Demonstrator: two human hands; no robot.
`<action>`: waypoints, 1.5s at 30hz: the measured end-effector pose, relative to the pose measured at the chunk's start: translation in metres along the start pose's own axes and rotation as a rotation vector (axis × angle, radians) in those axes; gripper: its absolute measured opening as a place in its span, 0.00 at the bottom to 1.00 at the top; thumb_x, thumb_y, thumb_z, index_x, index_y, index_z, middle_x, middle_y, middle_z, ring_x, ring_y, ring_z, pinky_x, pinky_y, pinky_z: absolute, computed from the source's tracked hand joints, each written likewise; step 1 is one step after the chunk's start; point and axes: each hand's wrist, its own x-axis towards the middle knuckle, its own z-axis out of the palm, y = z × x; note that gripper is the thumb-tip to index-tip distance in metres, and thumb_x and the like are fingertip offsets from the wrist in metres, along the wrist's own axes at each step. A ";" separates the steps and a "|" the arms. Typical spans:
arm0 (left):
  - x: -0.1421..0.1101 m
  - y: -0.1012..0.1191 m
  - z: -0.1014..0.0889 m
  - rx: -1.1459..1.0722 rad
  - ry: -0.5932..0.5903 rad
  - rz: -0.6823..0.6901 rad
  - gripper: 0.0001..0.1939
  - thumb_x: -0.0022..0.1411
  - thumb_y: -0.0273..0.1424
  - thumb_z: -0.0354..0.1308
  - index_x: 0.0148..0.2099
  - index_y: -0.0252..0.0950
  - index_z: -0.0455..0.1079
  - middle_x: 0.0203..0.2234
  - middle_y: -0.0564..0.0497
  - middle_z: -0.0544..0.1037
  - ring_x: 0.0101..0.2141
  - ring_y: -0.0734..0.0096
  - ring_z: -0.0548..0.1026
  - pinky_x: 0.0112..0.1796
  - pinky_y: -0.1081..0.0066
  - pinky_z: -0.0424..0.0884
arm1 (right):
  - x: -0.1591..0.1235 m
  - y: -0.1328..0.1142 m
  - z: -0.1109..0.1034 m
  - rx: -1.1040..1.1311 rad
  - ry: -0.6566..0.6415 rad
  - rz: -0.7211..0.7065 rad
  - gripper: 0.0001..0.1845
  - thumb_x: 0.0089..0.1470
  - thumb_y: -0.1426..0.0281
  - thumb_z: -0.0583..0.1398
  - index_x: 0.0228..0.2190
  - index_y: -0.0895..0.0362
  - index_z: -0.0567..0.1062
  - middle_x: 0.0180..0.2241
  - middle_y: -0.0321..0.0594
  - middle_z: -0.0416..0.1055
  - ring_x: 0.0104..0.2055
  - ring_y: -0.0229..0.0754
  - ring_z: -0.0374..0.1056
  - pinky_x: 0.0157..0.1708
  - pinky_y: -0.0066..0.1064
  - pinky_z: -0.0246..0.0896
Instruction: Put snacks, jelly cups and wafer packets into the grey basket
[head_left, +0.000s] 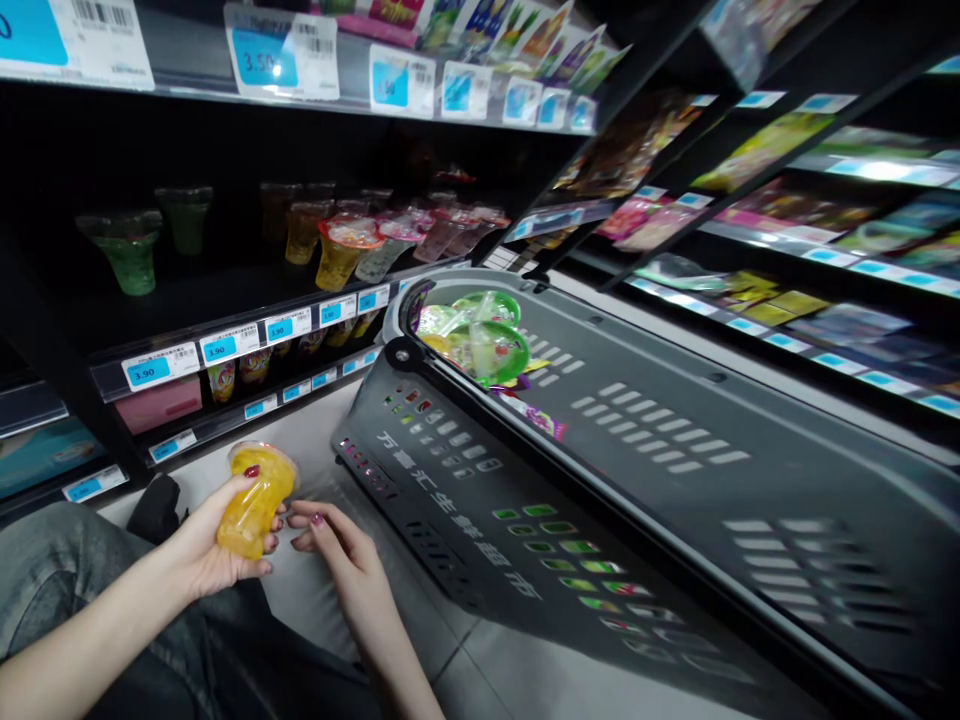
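My left hand (204, 555) is wrapped round a clear plastic jelly cup (259, 510) with yellow filling, holding it tilted above my lap. The thumb presses near the rim and the fingers go behind the cup. Just right of it, my right hand (343, 552) hangs with loosely bent fingers and nothing visible in them. Its fingertips come close to my left fingertips; I cannot tell whether they touch. Similar cups stand on the shelf ahead, among them a yellow one (343, 262) with a red-edged lid and a green one (135, 255) at left.
A large grey shopping basket (645, 400) stands at my right, with green-lidded packs (495, 350) and colourful wrappers at its far end. Price tags (288, 327) line the shelf edge (330, 292). An upper shelf overhangs the cups. More stocked shelves (825, 250) stand to the right.
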 end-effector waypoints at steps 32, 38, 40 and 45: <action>-0.007 -0.017 -0.005 1.636 0.380 1.055 0.31 0.45 0.36 0.63 0.54 0.40 0.65 0.42 0.45 0.76 0.42 0.52 0.72 0.44 0.58 0.66 | 0.001 0.034 0.006 0.363 -0.087 0.035 0.39 0.38 0.48 0.62 0.50 0.53 0.63 0.53 0.49 0.62 0.52 0.53 0.61 0.38 0.37 0.66; -0.005 -0.020 -0.021 1.935 0.184 1.250 0.26 0.57 0.36 0.55 0.58 0.37 0.60 0.49 0.43 0.73 0.47 0.56 0.70 0.51 0.60 0.61 | -0.011 0.006 0.000 0.077 -0.082 -0.190 0.40 0.39 0.56 0.64 0.53 0.54 0.59 0.54 0.46 0.61 0.55 0.51 0.58 0.53 0.39 0.56; -0.002 -0.020 -0.025 2.008 0.181 1.319 0.26 0.59 0.35 0.52 0.59 0.36 0.58 0.51 0.43 0.72 0.50 0.57 0.68 0.50 0.62 0.63 | -0.024 -0.018 -0.009 -0.148 0.058 -0.345 0.44 0.35 0.60 0.66 0.53 0.55 0.59 0.53 0.46 0.60 0.55 0.52 0.57 0.55 0.40 0.52; 0.011 -0.013 -0.029 2.104 0.304 1.231 0.24 0.61 0.38 0.49 0.58 0.38 0.59 0.49 0.46 0.74 0.47 0.57 0.72 0.43 0.63 0.70 | -0.051 -0.089 -0.075 -0.353 0.628 -0.564 0.40 0.41 0.55 0.62 0.54 0.55 0.58 0.55 0.48 0.57 0.57 0.53 0.53 0.55 0.43 0.50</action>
